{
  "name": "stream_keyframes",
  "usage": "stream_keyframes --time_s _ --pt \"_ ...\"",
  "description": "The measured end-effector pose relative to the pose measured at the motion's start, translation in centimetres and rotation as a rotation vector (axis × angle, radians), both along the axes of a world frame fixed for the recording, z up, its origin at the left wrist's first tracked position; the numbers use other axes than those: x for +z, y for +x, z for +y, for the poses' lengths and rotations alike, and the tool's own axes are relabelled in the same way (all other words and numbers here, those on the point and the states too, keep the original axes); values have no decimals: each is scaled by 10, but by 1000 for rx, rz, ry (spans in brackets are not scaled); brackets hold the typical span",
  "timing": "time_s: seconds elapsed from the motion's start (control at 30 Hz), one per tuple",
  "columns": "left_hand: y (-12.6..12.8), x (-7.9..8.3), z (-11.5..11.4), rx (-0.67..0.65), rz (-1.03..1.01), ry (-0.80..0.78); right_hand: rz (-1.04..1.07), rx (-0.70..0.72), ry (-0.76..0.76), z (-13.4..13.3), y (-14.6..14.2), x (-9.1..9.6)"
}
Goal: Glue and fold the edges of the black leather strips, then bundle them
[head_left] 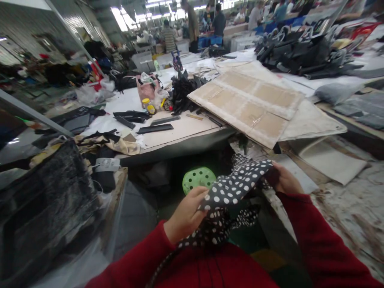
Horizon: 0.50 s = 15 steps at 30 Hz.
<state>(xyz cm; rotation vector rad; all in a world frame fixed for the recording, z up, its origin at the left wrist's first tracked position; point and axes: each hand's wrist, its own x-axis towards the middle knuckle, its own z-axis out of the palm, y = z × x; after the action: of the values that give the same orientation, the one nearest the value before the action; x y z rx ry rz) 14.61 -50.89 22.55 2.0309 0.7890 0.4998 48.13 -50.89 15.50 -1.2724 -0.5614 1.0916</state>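
Observation:
A black cloth with white polka dots (235,187) is stretched between my two hands, above my lap. My left hand (188,213) pinches its left end between thumb and fingers. At the upper right end, my right hand (286,179) grips the same cloth, and some of its fingers are hidden by the fabric. More of the dotted cloth hangs in folds below, against my red top, and a narrow dotted strip runs down to the lower left. Just beyond my left hand is a round green stool seat (196,176) with holes.
Ahead stands a worktable (162,141) bearing black strips (155,128), a yellow-lidded jar (149,106) and a large cardboard sheet (246,104). A dark, worn bin (57,200) is at left. Dark bags (309,52) are piled at back right. Several people are in the background.

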Motion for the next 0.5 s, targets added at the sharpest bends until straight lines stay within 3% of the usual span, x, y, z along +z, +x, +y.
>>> stream_keyframes --time_s 0.07,0.17,0.23,0.33,0.4,0.5 --pt "4 16 -2 -135 -64 170 49 19 -2 3 -9 -7" --pt "13 21 -12 -206 -173 167 123 207 -31 0 -32 -20" --pt "18 17 -17 -44 -247 49 167 428 -57 -6 -54 -31" --pt "18 11 -19 354 -337 -110 129 655 -25 -20 -87 -45" --pt "14 11 -16 551 -381 -165 0 651 11 -29 -102 -52" --pt "6 15 -13 720 -420 -176 -322 574 18 -40 -116 -58"
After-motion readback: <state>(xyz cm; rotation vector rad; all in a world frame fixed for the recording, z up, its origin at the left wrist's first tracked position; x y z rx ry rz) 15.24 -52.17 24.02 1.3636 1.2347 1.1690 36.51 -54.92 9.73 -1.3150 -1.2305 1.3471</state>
